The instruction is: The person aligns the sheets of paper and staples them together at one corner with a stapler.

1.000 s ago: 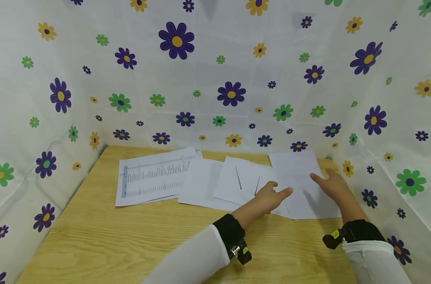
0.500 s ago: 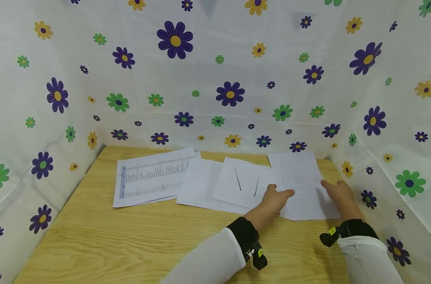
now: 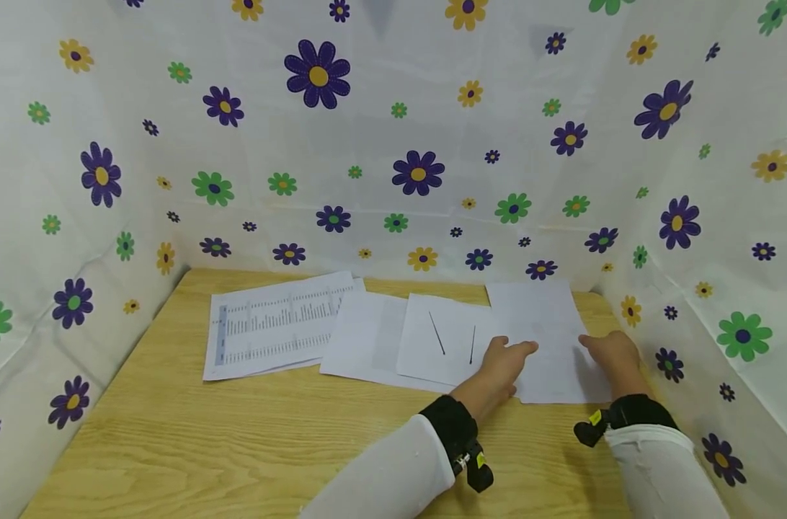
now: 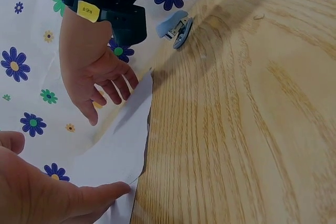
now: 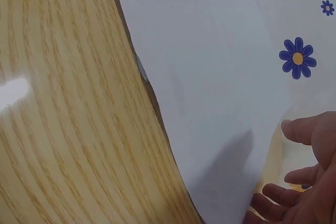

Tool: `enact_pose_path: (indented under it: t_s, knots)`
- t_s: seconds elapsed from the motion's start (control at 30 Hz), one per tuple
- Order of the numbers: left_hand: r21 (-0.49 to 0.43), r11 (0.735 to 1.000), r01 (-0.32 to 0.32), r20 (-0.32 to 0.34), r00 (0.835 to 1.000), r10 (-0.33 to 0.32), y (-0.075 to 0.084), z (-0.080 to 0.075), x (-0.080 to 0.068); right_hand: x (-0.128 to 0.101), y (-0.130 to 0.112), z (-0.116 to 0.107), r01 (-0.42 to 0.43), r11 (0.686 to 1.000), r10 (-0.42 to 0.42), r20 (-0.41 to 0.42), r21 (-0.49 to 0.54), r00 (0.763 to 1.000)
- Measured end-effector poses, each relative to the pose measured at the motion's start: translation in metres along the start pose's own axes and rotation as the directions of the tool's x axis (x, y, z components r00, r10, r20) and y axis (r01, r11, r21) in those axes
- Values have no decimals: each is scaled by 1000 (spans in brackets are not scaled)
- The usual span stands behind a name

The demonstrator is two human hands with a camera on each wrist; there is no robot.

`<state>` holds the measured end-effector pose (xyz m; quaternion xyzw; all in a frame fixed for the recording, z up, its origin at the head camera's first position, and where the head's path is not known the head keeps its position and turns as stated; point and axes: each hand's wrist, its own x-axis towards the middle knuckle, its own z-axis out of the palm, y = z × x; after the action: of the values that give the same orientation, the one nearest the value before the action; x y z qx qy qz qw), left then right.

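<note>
A plain white sheet of paper [image 3: 543, 310] lies flat at the right of the row, apparently with more paper under it. My left hand [image 3: 497, 371] is at its left side, thumb and forefinger stretched out over the paper. At its right edge is my right hand [image 3: 614, 360], thumb pointing inward; in the right wrist view this hand [image 5: 310, 182] has spread, loosely bent fingers beside the paper [image 5: 210, 77]. Left of my left hand lies a sheet with two thin dark strokes [image 3: 435, 331], partly covering another blank sheet [image 3: 357, 339].
Printed sheets with a table [image 3: 277, 324] lie farther left on the wooden table [image 3: 205, 440]. A light blue stapler [image 4: 176, 27] stands near the table's side in the left wrist view. Flower-patterned cloth [image 3: 367, 144] walls the back and both sides.
My right hand first drew back to the right edge, then moved slightly left with the right sheet. The sheet with dark strokes shifted a little right. My left hand moved slightly right.
</note>
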<state>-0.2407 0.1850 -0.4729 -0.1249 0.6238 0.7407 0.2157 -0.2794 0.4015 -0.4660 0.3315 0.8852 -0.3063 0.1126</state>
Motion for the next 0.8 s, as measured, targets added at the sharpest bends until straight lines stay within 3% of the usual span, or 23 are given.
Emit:
enact_pose_path:
  t_s: [0.2, 0.43, 0.63, 0.8]
  knots:
    - [-69, 998, 9, -7, 1000, -10, -1, 3, 0, 0, -2, 3, 31, 999, -32, -40, -3, 999]
    - [-145, 989, 26, -31, 999, -31, -11, 6, 0, 6, 4, 2, 152, 988, -150, -51, 27, 987]
    - [-158, 987, 34, -20, 999, -37, -14, 7, 3, 10, 2, 5, 122, 977, -119, -24, 176, 993]
    - [-52, 998, -26, 26, 999, 27, -13, -6, 5, 0, -8, 7, 88, 937, -118, 71, 338, 990]
